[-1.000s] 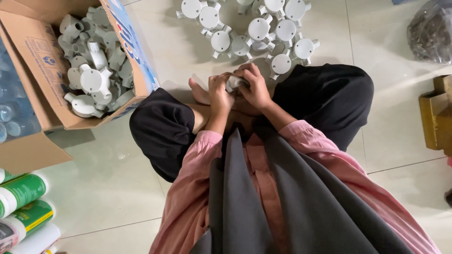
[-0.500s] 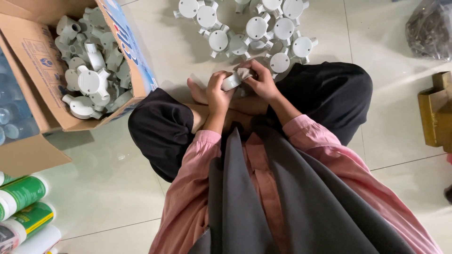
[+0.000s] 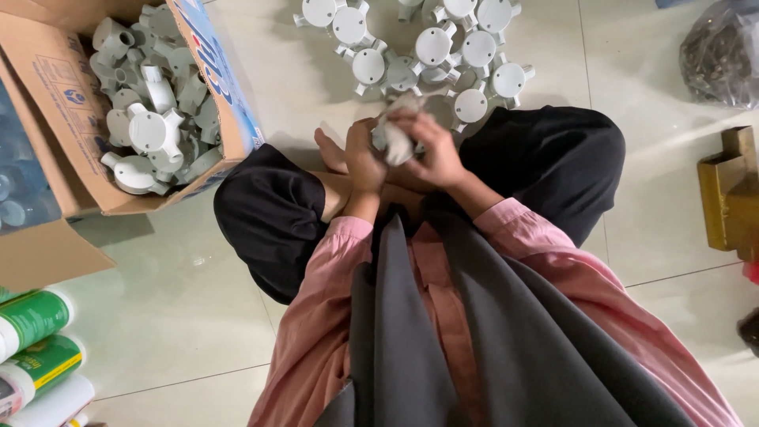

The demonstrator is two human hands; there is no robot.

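Head view: both hands' fingers grasp one grey fitting [image 3: 395, 141]; about ten fittings [image 3: 435, 46] lie beyond.

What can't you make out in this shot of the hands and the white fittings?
- Head view: the white fitting is blurred and mostly covered by the left hand and right hand.
- The dark bag is cut off by the right edge; its contents are unclear.
- The cardboard box hides its lower fittings.
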